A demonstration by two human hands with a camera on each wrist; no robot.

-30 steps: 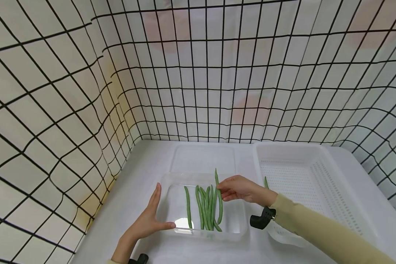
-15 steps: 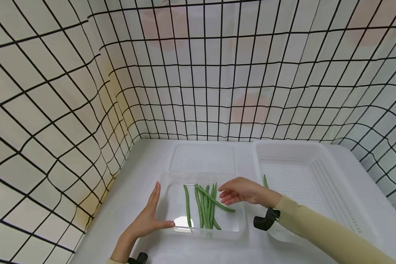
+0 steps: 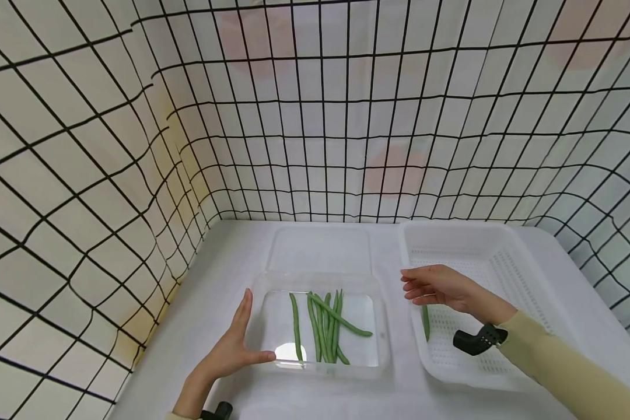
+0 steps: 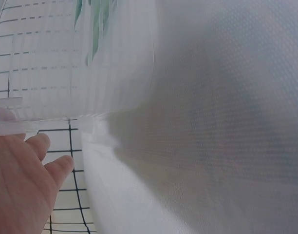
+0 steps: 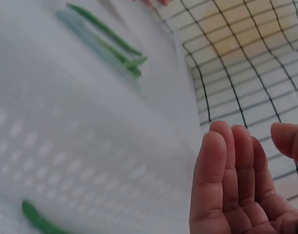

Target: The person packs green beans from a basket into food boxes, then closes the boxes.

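Observation:
Several green beans (image 3: pixel 325 338) lie side by side in a clear plastic container (image 3: pixel 366 361); one bean (image 3: pixel 356 329) crosses them slantwise, and another (image 3: pixel 296 326) lies apart at the left. My left hand (image 3: pixel 228 353) rests at the container's left side, fingers straight, its thumb at the near left corner. Holding nothing, my right hand (image 3: pixel 443 286) hovers over the left edge of a white perforated basket (image 3: pixel 467 382). Just below it a single green bean (image 3: pixel 426 324) shows in the basket, partly hidden by the hand. The right wrist view has the thumb apart from the fingers (image 5: pixel 207 170).
A flat clear lid (image 3: pixel 319 251) lies behind the container on the white table (image 3: pixel 215 262). Black wire mesh (image 3: pixel 346 137) stands around the back and sides. Dark wrist devices sit on both wrists.
My right hand laid its bean slantwise across the others, let go, and moved right, from the container to over the basket. My left hand stayed at the container.

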